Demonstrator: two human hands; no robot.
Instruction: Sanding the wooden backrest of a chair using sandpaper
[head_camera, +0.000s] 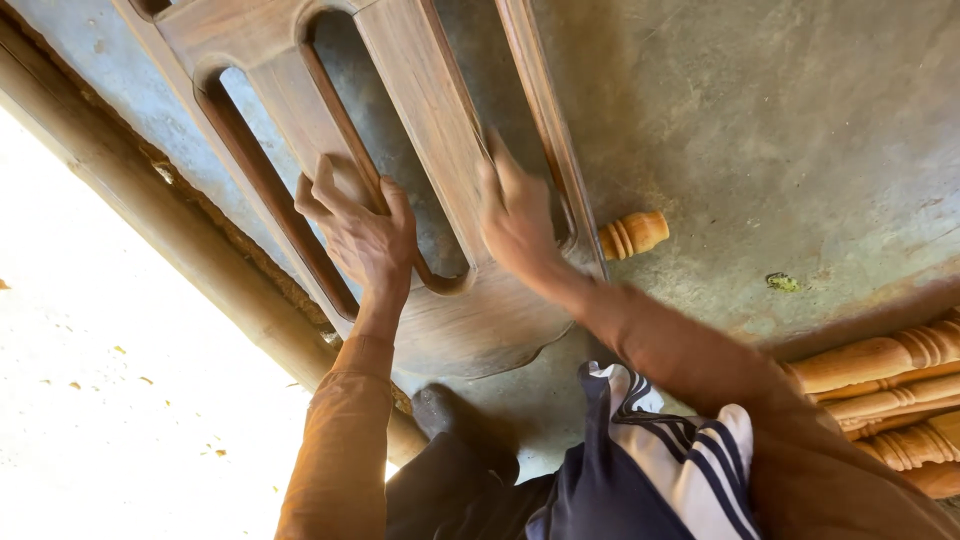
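Your left hand (362, 232) presses a folded scrap of sandpaper (338, 182) against the inner slat of the carved wooden chair back (430, 110), fingers curled down over the paper so it stays flat on the curved edge of the slot. Your right hand (518, 212) lies on the neighbouring slat, fingers stretched out nearly flat and gripping nothing, seemingly just bracing the frame so it doesn't slide. The chair back lies flat on the concrete floor (780, 130), its rounded bottom end toward you, close to your shoe (440, 408).

Around it: a turned wooden knob or leg end (633, 234) pokes out from under the frame's right rail, touching it. A stack of turned spindles (890, 385) sits at the right edge, well apart from your hands. A timber beam (150, 190) runs along the floor edge on the left, beside bright sunlit ground. A small green scrap (782, 283) lies on the floor. Your knee in striped shorts (680, 460) crowds the near end.
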